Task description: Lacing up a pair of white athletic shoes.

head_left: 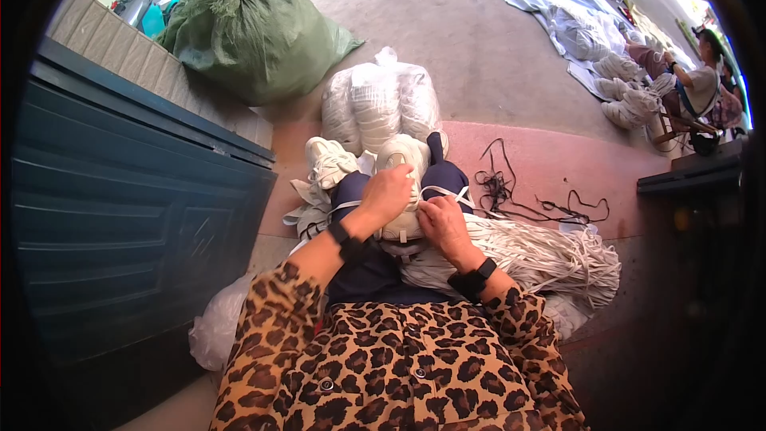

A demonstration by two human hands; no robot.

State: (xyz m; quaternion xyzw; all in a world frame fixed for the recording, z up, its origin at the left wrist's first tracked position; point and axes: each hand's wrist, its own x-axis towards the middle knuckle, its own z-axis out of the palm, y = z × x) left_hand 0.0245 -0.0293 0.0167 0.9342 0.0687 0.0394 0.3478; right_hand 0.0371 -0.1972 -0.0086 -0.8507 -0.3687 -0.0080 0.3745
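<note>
A cream-white sneaker (404, 149) lies across my lap between my thighs, toe pointing away from me. Over its lacing area, my left hand (388, 193) is closed in a pinch on a white shoelace. My right hand (445, 227) pinches at the right side of the shoe opening, also on lace; the exact grip is partly hidden by the fingers. A loop of white shoelace (448, 190) runs over my right thigh, and another strand crosses the left one. Beside my right thigh spreads a thick bundle of white shoelaces (550, 259).
Another white sneaker (331, 161) rests by my left knee. Ahead stand plastic-wrapped white bundles (375, 104) and a big green sack (255, 36). Black cords (499, 191) tangle on the floor at right. A dark blue door (136, 223) flanks my left. People sit far right beside piled shoes (630, 100).
</note>
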